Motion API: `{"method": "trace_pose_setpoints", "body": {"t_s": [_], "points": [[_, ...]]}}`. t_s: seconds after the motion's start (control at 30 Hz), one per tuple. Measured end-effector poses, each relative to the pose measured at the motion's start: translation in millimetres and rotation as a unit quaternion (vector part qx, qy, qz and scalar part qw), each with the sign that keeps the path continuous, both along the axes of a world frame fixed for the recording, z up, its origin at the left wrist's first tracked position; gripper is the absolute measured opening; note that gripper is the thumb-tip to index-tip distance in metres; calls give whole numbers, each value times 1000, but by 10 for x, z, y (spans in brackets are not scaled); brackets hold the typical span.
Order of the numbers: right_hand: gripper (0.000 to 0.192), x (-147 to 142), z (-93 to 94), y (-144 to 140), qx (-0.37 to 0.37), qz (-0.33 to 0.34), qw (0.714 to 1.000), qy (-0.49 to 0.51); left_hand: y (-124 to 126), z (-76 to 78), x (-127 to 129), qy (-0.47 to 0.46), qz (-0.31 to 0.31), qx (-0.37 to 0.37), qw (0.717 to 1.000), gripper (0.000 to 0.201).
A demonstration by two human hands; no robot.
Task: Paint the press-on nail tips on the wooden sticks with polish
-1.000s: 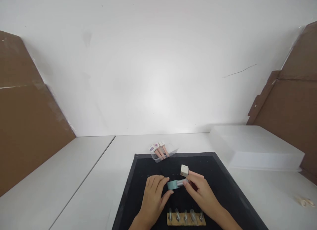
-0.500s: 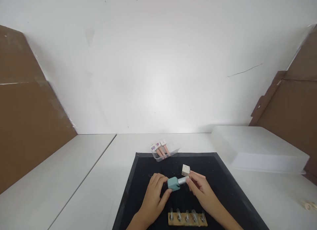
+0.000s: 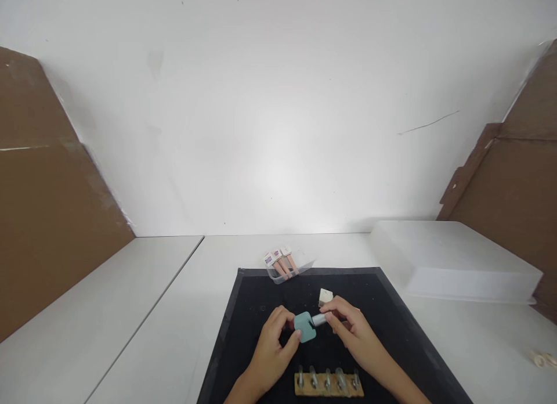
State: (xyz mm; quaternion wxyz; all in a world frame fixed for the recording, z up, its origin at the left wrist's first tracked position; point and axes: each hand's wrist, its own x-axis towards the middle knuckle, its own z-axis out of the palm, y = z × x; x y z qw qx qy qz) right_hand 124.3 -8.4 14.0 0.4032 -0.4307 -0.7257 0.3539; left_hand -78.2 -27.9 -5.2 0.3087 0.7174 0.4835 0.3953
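A teal, square-bodied nail polish bottle (image 3: 303, 327) with a silver cap (image 3: 319, 319) is held tilted above the black mat (image 3: 256, 294). My left hand (image 3: 275, 341) pinches the teal body between thumb and fingers. On the cap's far end, the thumb and fingers of my right hand (image 3: 353, 329) are closed. Just beyond the right fingers lies a white-bodied bottle (image 3: 325, 296), its pink cap now mostly hidden behind that hand. Nearer to me, a wooden strip (image 3: 328, 384) carries several clear nail tips upright.
At the mat's far edge stands a clear plastic tray (image 3: 307, 266) with three white bottles with pink caps (image 3: 281, 264). A white box-like block (image 3: 456, 262) is at the right. Small pale objects (image 3: 542, 359) lie at the far right. Cardboard panels (image 3: 56, 206) flank both sides.
The teal body has turned, showing a broader face. My right fingers have shifted and cover more of the silver cap and the pink cap behind. The view has moved slightly.
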Motion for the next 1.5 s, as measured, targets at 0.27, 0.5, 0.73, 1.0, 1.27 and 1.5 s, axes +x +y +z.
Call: {"method": "trace_pose_setpoints", "body": {"t_s": [0.27,0.5,0.73,1.0,1.27,1.5], "points": [[26,1,-3,13,-22,12,1000,11,54,-46,-2,-50,-6,-45,998,22],[19,34,-4,5,-43,22,999,-9,78,-98,9,-77,1,-66,995,22],[14,2,53,-43,-57,28,998,-3,109,-130,-20,-114,8,-95,989,24],[25,2,5,-5,-88,45,995,18,109,-94,-12,-158,2,-126,979,25],[16,-11,43,-48,-81,15,996,42,102,-26,-10,-206,-2,-164,965,26],[27,-61,-37,-35,-117,33,989,78,72,35,-6,-222,2,-177,959,26]]}}
